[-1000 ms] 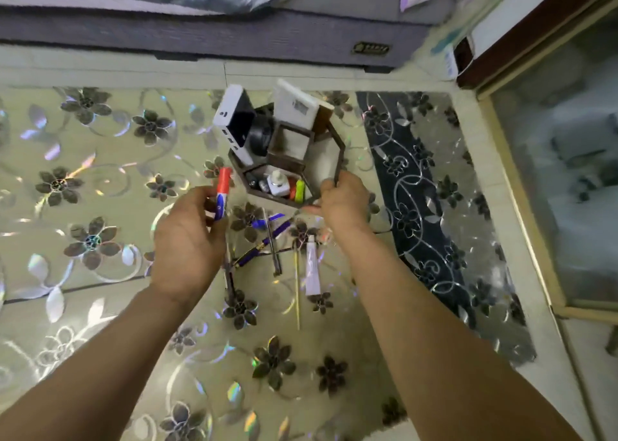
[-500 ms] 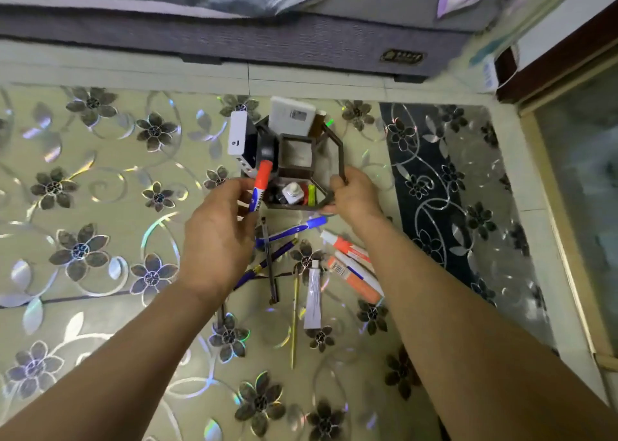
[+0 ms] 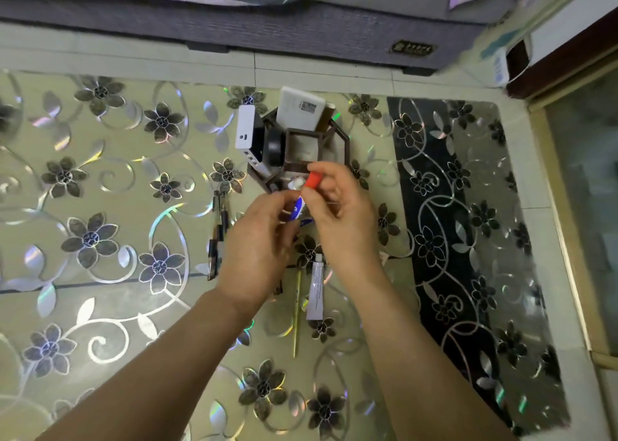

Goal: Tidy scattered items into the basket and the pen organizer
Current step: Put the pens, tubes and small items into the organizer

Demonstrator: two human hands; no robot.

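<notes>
A dark hexagonal pen organizer (image 3: pixel 341 139) stands on the floral floor mat, holding white boxes, a black roll and a small bottle. Just in front of it both hands grip one marker (image 3: pixel 302 198) with a red cap, white and blue barrel. My left hand (image 3: pixel 257 240) holds the lower barrel; my right hand (image 3: pixel 341 216) pinches the red-capped end, right at the organizer's front rim. On the mat below lie a white tube (image 3: pixel 316 290), a thin yellow stick (image 3: pixel 296 313) and dark pens (image 3: pixel 219 226). Other pens are hidden under my hands.
A bed edge (image 3: pixel 301 29) runs along the top. A black floral mat strip (image 3: pixel 461 240) lies to the right, and a glass-fronted cabinet (image 3: pixel 585 189) stands at the far right. No basket is in view.
My right hand left the organizer's rim and came onto the marker's red cap. My left hand carried the marker right, to the organizer's front. The camera shifted.
</notes>
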